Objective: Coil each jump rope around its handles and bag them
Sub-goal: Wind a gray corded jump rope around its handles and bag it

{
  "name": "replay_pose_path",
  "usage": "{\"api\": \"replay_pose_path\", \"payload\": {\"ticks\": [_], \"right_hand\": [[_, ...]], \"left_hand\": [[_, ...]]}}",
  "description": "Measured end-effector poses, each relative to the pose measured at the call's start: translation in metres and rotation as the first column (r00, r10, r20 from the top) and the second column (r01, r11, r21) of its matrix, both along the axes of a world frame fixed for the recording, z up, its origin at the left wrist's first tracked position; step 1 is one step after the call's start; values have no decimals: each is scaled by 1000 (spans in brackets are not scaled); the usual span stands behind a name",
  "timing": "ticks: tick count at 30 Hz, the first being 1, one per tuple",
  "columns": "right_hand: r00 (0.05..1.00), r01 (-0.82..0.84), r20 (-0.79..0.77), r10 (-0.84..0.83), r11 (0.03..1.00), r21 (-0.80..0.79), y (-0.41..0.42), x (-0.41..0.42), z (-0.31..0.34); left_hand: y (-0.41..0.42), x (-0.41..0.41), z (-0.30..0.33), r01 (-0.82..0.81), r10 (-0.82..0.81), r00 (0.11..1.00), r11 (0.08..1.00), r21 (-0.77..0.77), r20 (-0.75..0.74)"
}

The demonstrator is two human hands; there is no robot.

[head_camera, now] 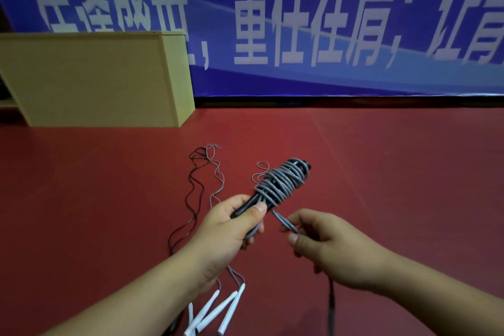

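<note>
Coiled rope bundle [283, 181] juts beyond left hand [231, 224] gripping its handles.

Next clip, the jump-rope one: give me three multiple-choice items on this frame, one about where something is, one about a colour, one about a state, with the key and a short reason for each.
1. Where do the white handles lie?
A. on the red floor, near the left forearm
B. on top of the wooden box
C. in the right hand

2. What colour is the cord wound round the black handles?
A. yellow
B. grey
C. green

3. What is the left hand doing?
A. resting flat on the floor
B. hanging idle
C. gripping the wound handles at their near end

Key: 1 A, the white handles rest on the floor at the bottom of the view. 2 B, the wraps are grey over black. 3 C, its thumb and fingers curl round the bundle, while the right hand pinches the cord's loose end.
</note>
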State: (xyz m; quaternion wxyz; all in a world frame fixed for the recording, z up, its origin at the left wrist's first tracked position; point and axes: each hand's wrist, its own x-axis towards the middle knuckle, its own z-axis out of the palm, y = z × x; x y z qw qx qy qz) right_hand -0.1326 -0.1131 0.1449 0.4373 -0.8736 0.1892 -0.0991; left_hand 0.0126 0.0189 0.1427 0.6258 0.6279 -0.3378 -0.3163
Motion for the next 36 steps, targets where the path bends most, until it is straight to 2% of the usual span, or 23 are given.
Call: {"api": "replay_pose_path", "payload": {"ticks": [3,7,10,21,26,32,36], "right_hand": [[998,64,-2,-64,996,-65,0,2,-3],[992,116,-46,-117,993,-24,1,1,-5],[995,77,-66,-76,997,0,4,-1,-3],[985,-90,-156,79,994,-61,12,-3,7],[993,2,-121,-9,998,-64,14,-1,7],[996,21,-87,-29,995,-96,10,-3,9],[992,48,-98,-74,969,-243,10,-8,12]], "left_hand": [[-1,1,-1,-38,38,999,999,5,22],[-3,7,-3,-122,122,992,993,-9,15],[-3,10,-7,-161,160,984,987,9,76],[-2,30,-20,-288,258,930,955,78,263],[-1,35,-23,-287,191,862,947,142,470],[-1,41,-27,-313,127,778,928,204,615],[0,39,-27,-316,70,742,914,255,667]]}}
